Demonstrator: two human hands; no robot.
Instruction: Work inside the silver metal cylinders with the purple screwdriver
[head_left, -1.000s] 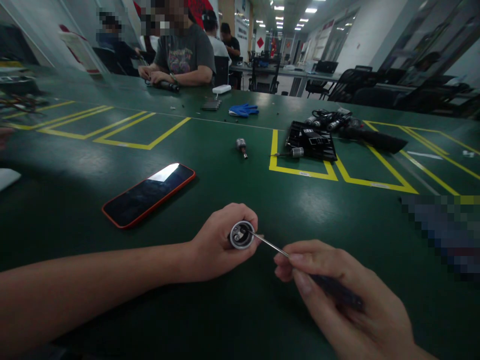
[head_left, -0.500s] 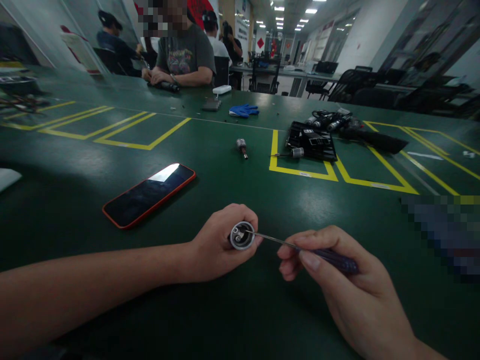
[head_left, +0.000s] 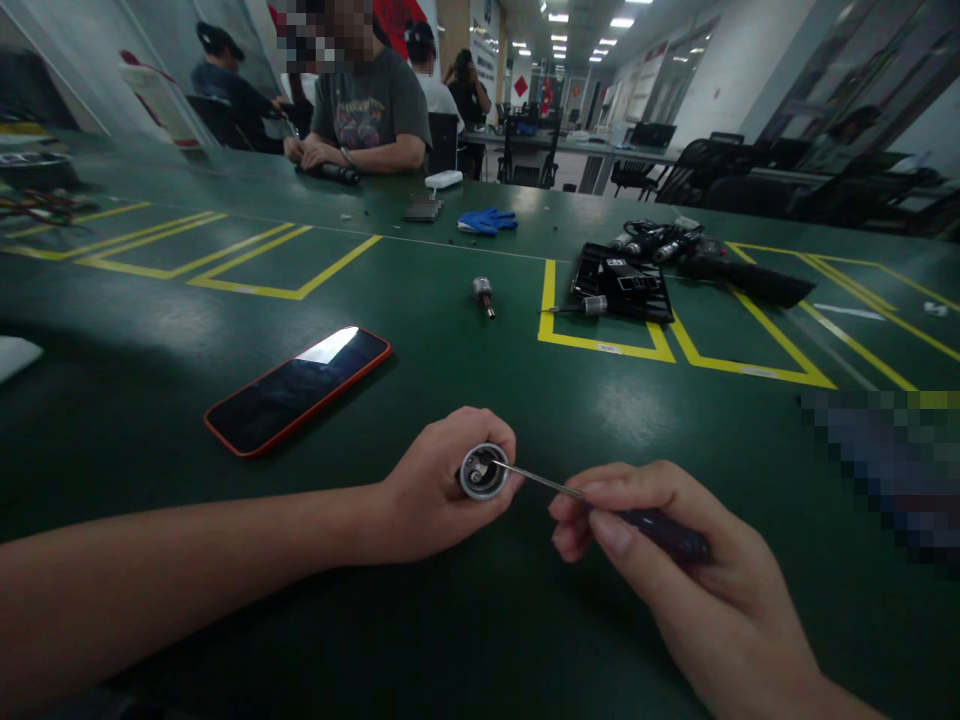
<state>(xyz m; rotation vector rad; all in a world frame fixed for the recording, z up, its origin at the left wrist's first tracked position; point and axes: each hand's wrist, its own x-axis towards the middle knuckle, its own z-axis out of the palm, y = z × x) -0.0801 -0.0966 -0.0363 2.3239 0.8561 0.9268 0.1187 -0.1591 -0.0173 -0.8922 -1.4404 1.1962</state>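
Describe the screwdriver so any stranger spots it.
Above the green table, find the right hand. It grips the screwdriver, whose shaft reaches the open tube in the left hand. Unlike that silver-rimmed tube, it is slim, with a dark handle.

The person's right hand (head_left: 712, 600) has risen since a second ago, and the screwdriver (head_left: 667, 532) it grips lies at a flatter slant; both have dipped slightly since half a second ago. A distant person in black (head_left: 468, 103) now has an arm raised beside the head.
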